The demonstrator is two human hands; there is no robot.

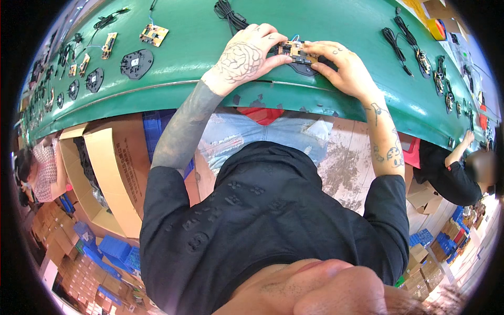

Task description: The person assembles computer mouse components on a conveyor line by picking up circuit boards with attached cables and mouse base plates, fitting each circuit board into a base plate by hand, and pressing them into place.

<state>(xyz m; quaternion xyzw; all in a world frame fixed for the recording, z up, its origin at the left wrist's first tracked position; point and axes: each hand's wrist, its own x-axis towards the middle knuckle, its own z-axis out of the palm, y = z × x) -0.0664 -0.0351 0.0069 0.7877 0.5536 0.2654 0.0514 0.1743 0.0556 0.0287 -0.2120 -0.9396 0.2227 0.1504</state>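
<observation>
L hand (244, 55), thumb & index clamped on the L end of a small tan-and-black circuit board (297, 50); R hand (344, 68), fingers & thumb clamped on its R end. Board sits btwn both sets of fingertips, above the shiny green work surface (341, 21). Flat black plastic base plate (305, 70) shows just under the board, btwn the thumbs; can't tell if the two touch, fingers hide most of it. Coiled black cable (231, 16) lies just beyond L fingers. Another tan board w/ blue wire (154, 34) lies well L of them.
</observation>
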